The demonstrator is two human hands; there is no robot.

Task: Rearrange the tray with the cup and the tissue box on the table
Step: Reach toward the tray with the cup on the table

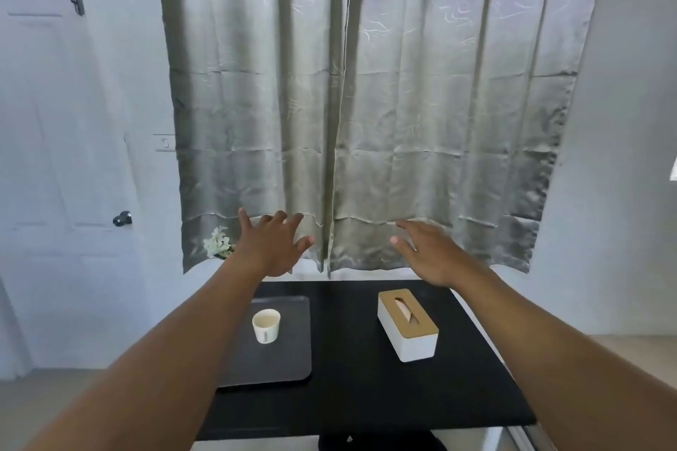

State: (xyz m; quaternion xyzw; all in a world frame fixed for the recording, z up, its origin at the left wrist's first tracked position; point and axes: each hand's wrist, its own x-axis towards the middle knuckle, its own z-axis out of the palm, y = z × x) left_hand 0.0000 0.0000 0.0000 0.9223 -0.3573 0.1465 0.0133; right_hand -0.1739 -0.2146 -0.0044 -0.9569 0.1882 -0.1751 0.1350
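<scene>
Left hand (273, 247) and right hand (426, 253) are held spread, empty, above table (351, 395). Cup (266, 325) stands on tray (289, 359); tissue box (407, 323) apart, at right. Risk: cup may be tipped if tray is jerked.

The room is softly lit and a bit dim. Daylight glows through the grey curtains (366, 102), brightest down the thin gap in the middle. The black table (366, 388) looks very dark with little shine. Everything is slightly fuzzy. Lines bend near the edges, like the door (55, 121).
</scene>
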